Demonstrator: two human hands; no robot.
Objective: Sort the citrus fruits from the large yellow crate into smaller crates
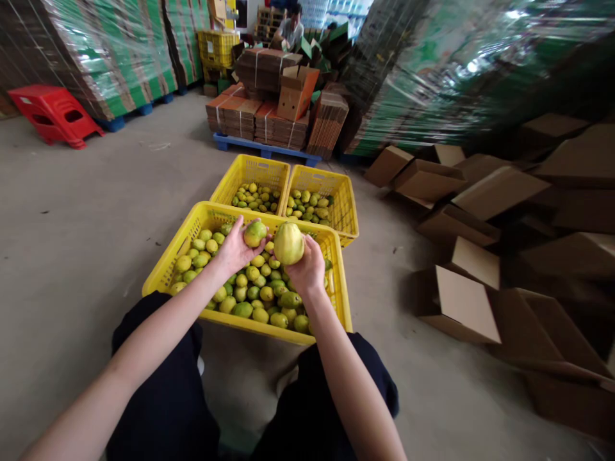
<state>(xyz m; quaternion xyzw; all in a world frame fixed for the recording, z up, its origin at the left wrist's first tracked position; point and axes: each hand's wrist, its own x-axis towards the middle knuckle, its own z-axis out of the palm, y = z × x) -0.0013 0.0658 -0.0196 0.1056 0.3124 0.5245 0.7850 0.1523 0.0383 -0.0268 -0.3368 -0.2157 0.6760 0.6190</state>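
My left hand (236, 248) is closed round a green-and-yellow lemon (254, 234). In my right hand (309, 266) sits a larger, pale yellow lemon (289, 243) with a ribbed skin. Both fruits are held up over a big yellow plastic crate (343, 282), close together but apart. Many loose lemons (260, 315), some green and some yellow, fill the bottom of this crate in front of my knees. My forearms hide part of the fruit.
Two smaller yellow crates (240, 168) (348, 192) with lemons stand just beyond. Behind them, a blue pallet (266, 151) bears bundled flat cartons. Open cardboard boxes (464, 304) are piled at right. A red stool (55, 115) stands at left; a person (291, 32) is at the back.
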